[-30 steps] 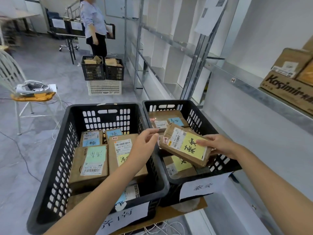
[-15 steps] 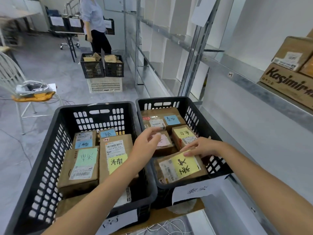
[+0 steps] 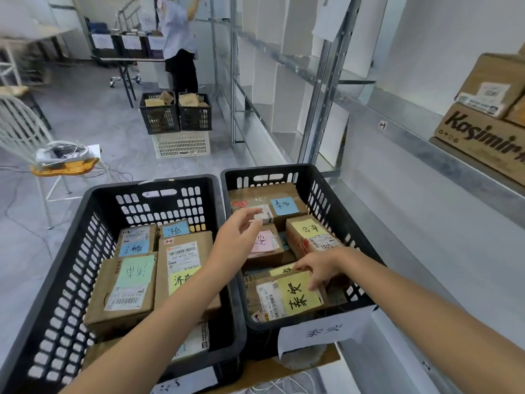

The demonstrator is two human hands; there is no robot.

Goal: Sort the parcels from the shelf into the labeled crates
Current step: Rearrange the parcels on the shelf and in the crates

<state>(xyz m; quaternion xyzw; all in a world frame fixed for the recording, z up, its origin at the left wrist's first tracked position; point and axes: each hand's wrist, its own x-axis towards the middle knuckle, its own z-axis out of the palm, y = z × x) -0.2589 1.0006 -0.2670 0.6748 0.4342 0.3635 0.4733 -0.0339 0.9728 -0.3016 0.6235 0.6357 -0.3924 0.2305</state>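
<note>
The left crate (image 3: 159, 207) shows four parcels (image 3: 125, 282) on top — the right crate (image 3: 318, 194) shows five. That makes two crates up close. Far off — two more black crates (image 3: 159, 120) on one white crate (image 3: 181, 145).

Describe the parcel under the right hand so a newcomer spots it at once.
Of the two black crates side by side, take the right crate. The parcel lies on top at its near end, the right hand touching its far edge. Unlike the pink note, the blue note and the smaller yellow note on neighbours, its big yellow note bears bold black characters.
</note>
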